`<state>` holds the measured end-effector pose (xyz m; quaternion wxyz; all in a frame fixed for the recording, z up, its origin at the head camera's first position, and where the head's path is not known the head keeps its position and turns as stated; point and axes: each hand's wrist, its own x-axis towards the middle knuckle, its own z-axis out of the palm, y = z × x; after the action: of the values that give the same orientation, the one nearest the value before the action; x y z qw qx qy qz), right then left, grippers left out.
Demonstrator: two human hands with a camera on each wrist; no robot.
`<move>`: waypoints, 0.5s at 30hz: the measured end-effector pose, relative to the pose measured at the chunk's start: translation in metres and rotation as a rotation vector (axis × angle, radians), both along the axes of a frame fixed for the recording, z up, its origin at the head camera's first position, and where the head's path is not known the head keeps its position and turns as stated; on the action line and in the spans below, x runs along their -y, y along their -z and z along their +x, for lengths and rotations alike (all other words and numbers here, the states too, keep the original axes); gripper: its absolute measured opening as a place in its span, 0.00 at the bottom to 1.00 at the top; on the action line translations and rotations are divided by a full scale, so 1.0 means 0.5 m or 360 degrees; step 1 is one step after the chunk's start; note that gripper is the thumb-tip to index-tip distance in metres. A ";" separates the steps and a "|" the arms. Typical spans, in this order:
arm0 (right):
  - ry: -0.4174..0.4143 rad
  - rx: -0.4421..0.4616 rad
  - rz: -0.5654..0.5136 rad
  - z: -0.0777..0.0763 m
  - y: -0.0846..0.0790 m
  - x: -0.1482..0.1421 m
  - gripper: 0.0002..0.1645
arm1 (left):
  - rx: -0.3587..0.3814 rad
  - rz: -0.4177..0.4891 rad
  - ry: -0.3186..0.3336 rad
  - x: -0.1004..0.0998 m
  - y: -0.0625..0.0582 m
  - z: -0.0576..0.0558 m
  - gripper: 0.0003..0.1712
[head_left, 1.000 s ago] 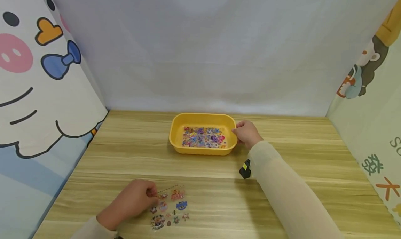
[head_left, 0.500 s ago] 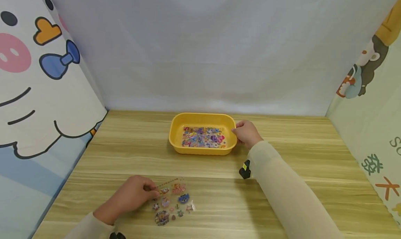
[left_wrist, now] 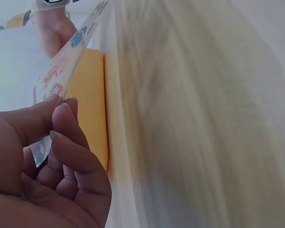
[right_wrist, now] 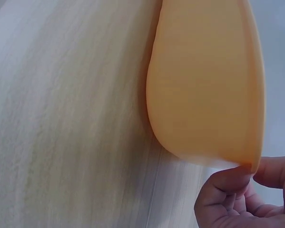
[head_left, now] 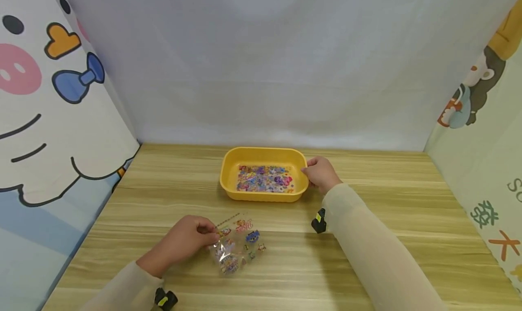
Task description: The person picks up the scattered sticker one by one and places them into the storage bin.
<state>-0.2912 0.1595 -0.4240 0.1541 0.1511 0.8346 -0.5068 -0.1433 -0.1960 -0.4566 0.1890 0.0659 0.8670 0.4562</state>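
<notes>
My left hand pinches the edge of a clear sticker sheet printed with small colourful cartoon figures. In the left wrist view the sheet slants up from between thumb and forefinger, raised off the table. My right hand grips the right rim of a yellow plastic tray, thumb on the inside. The right wrist view shows the fingers pinching the tray's rim at its end. Inside the tray lie clear sheets with colourful stickers.
The tray rests on a wood-grain table near its back edge. A pale curtain hangs behind. Cartoon-printed cloths stand at the left and right. Small black devices are strapped to both wrists.
My left hand has lifted the sticker sheet and carried it forward and to the right, closer to the tray. The right hand and the tray have stayed in place.
</notes>
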 end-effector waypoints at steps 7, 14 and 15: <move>0.0007 0.0011 -0.0009 -0.001 0.001 0.000 0.17 | 0.0072 0.0163 -0.0064 -0.031 -0.011 -0.035 0.04; 0.0013 -0.0009 -0.0007 -0.001 0.005 -0.001 0.17 | 0.0148 0.0252 -0.0111 -0.056 -0.040 -0.068 0.07; 0.0014 -0.0014 -0.0010 -0.001 0.006 -0.001 0.17 | 0.0154 0.0247 -0.0116 -0.060 -0.048 -0.072 0.07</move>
<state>-0.2915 0.1602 -0.4269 0.1486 0.1521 0.8329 -0.5109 -0.1793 -0.1660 -0.4328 0.2083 0.0267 0.8208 0.5312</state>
